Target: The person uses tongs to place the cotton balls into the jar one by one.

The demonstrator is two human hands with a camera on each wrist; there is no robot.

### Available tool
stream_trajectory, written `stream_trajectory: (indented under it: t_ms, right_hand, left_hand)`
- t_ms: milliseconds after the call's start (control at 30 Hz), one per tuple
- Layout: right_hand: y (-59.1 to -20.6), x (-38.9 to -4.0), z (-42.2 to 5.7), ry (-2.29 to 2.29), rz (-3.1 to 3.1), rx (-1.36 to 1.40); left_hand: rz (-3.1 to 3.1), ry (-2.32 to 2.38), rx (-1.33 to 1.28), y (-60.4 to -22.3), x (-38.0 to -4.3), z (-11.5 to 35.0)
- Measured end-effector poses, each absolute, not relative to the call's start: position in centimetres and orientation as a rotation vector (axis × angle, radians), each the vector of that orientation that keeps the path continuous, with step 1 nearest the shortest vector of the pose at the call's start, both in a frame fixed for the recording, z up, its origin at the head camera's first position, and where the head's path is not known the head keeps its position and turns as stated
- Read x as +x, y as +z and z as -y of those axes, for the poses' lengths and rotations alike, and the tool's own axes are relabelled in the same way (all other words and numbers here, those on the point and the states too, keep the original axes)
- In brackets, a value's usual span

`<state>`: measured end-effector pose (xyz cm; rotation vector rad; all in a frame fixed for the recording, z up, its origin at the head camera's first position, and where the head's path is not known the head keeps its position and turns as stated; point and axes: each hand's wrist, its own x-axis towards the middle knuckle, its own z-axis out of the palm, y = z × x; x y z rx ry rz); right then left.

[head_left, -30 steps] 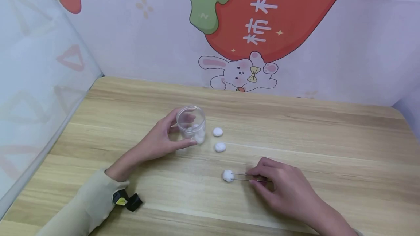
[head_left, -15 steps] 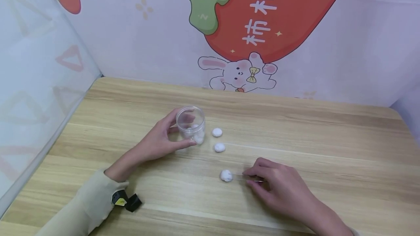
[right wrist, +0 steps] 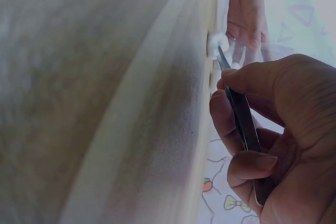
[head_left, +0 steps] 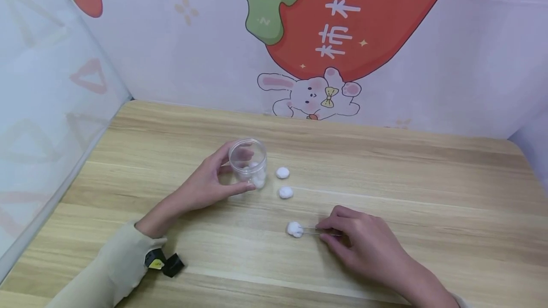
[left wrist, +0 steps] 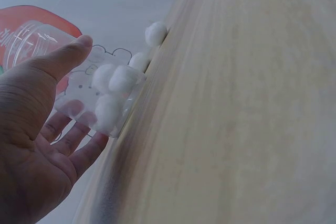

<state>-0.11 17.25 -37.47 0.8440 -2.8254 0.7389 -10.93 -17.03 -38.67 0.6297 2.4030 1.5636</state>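
Note:
My left hand [head_left: 207, 182] curls round a clear plastic jar [head_left: 248, 170] standing without a lid on the table. Several white cotton balls [left wrist: 109, 109] lie in the bottom of the jar, seen through its wall in the left wrist view. Metal tweezers [right wrist: 242, 116] are pinched between the thumb and fingers of my right hand [head_left: 368, 241]. Their tips reach a cotton ball [head_left: 294, 229] on the table, one prong pressed into its side. Two more cotton balls, a farther one [head_left: 282, 173] and a nearer one [head_left: 286, 192], sit right of the jar.
The wood-grain table [head_left: 428, 189] backs onto a printed cloth [head_left: 214, 46] with a bunny and a red fruit. Another pale cloth [head_left: 47, 108] borders the left side. A small black device [head_left: 164, 261] is at the left sleeve cuff.
The right hand and tweezers have shifted slightly left along with the cotton ball at their tips. The prongs look closer together and sink into the ball. The left hand stays on the jar.

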Motion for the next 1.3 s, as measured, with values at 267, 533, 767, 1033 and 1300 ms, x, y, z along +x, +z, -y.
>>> stream_trajectory:
  t_ms: [267, 533, 767, 1033, 1300]
  right_hand:
    - [-37.47, -0.31, -17.18, 0.778, 2.863, 0.859]
    - [-37.83, -0.18, -16.96, 0.817, 2.867, 0.868]
    - [-37.94, -0.11, -16.96, 0.803, 2.834, 0.877]
    - [-37.75, -0.32, -17.11, 0.828, 2.833, 0.859]
    - [-37.80, -0.46, -17.27, 0.823, 2.840, 0.829]
  left_hand:
    - [-2.410, 1.559, 0.633, -38.57, -10.81, 17.12]
    - [-2.407, 1.558, 0.628, -38.65, -10.66, 17.05]
    - [-2.405, 1.554, 0.622, -38.56, -10.63, 16.94]
    - [-2.405, 1.559, 0.627, -38.41, -10.77, 16.92]
    - [-2.400, 1.564, 0.621, -38.39, -10.72, 16.92]
